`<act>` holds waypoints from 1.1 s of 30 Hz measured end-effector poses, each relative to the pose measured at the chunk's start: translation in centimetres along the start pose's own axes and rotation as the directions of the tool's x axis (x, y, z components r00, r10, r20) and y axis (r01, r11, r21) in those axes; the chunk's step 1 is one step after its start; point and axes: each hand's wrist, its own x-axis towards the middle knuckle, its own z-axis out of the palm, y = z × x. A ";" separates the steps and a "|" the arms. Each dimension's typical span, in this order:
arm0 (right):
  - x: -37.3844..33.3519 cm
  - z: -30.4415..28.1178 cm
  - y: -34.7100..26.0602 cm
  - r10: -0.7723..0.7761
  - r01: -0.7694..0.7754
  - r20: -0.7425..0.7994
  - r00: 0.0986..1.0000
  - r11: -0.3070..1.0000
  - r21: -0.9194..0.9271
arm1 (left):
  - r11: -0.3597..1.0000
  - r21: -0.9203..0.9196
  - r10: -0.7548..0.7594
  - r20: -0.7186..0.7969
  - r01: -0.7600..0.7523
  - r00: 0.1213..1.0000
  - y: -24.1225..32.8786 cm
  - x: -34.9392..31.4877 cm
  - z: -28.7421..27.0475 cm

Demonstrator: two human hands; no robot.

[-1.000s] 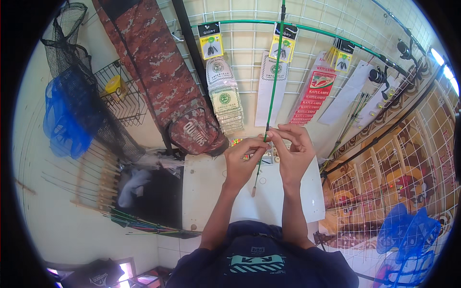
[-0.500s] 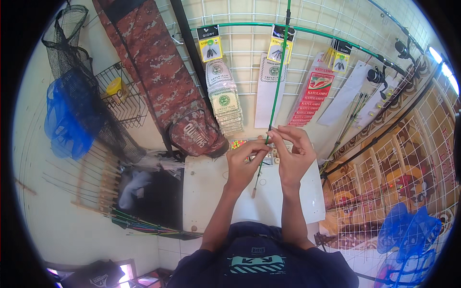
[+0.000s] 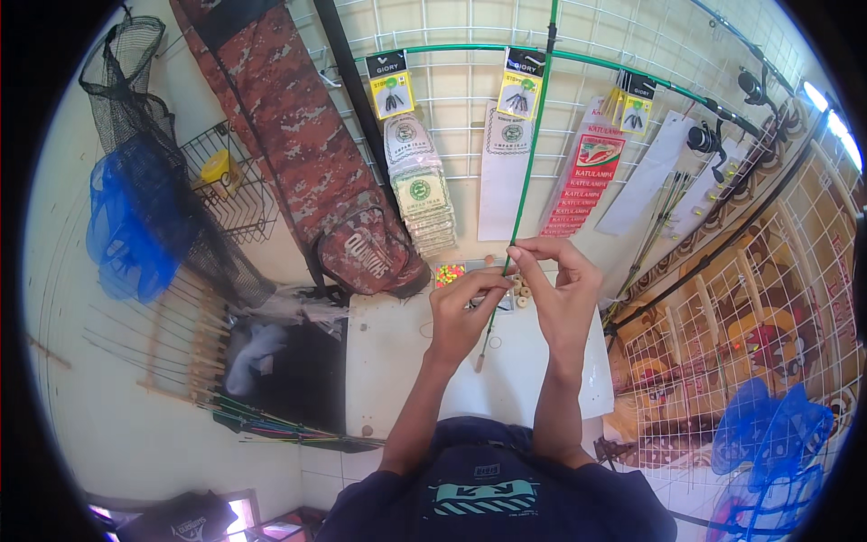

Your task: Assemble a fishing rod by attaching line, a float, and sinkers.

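Observation:
A slim green fishing rod [image 3: 533,144] slants up through both my hands, its upper part crossing in front of the wall grid and running out at the top. My left hand [image 3: 459,312] pinches it near its lower end between thumb and fingers. Just above that, my right hand [image 3: 571,287] grips the same rod between thumb and forefinger, the other fingers curled. Below my hands a short thin end with a pale tip [image 3: 480,363] hangs over the white table [image 3: 393,379]. Behind my hands, partly covered, lies a compartment box of bright small beads [image 3: 449,273] and round pale pieces [image 3: 523,296].
A camouflage rod bag [image 3: 312,144] leans at the left, beside a black net [image 3: 149,135] and a wire basket [image 3: 244,194]. Packets of tackle [image 3: 424,194] hang on the white wall grid. Fishing reels [image 3: 704,138] and a blue net [image 3: 768,434] are on the right.
My right hand has shifted slightly to the right, and its fingers have drawn in. The rod's upper part leans a little further right. Both hands keep hold of it.

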 end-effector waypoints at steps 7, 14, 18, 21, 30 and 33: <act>-0.2 0.3 -1.3 0.028 -0.023 -0.052 0.998 0.996 0.081 | 1.000 -0.024 0.005 0.007 -0.005 1.000 0.1 0.0 0.2; 1.2 0.5 -0.3 -0.023 0.036 -0.105 0.994 0.991 0.128 | 0.997 -0.062 -0.037 -0.009 0.036 0.999 -0.1 0.0 0.3; 3.1 0.5 -2.2 -0.019 0.032 -0.068 0.998 0.980 0.194 | 0.982 -0.181 -0.060 0.000 0.059 0.998 -1.1 -0.3 1.1; 4.5 0.9 -3.9 -0.003 0.014 -0.043 0.999 0.966 0.257 | 0.951 -0.271 -0.154 -0.002 0.148 0.988 -1.0 0.0 0.7; 7.6 0.9 -5.9 -0.110 0.131 -0.073 0.991 0.888 0.441 | 0.995 0.041 -0.091 0.001 0.091 0.996 -0.6 1.0 -1.4; 7.7 0.5 -5.7 -0.119 0.140 -0.073 0.990 0.858 0.494 | 0.994 0.053 -0.096 -0.010 0.096 0.995 -0.8 1.2 -2.0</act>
